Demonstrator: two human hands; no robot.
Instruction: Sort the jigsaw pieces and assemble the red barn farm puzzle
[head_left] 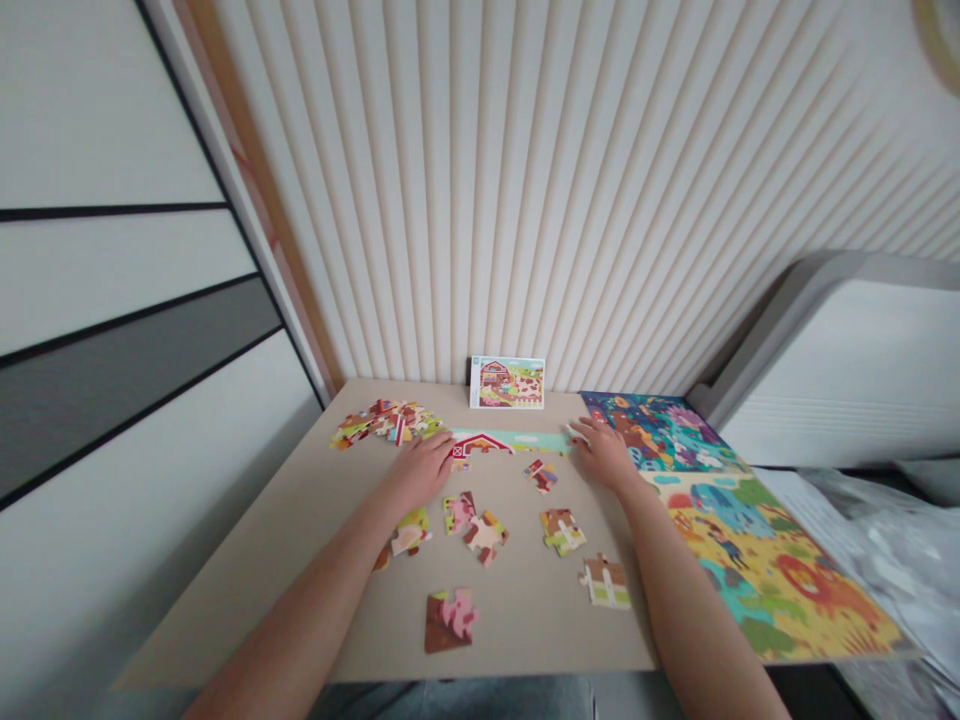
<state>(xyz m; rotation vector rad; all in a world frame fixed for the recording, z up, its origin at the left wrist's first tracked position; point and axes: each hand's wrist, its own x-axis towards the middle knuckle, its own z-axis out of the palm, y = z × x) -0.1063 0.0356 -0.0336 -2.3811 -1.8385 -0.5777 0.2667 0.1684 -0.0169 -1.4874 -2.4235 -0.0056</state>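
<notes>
One pink-brown piece (450,622) lies by the desk's (300,480) front edge; near the back, left hand (422,468) and right hand (604,454), grips unclear, seemingly align the puzzle strip (527,440); extending it likely needs matching tabs.

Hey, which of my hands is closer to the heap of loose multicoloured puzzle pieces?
Left. Your left hand is just beside the right end of the heap; your right hand is farther off, by the opposite end of the pale-blue, red-barn puzzle strip.
</notes>
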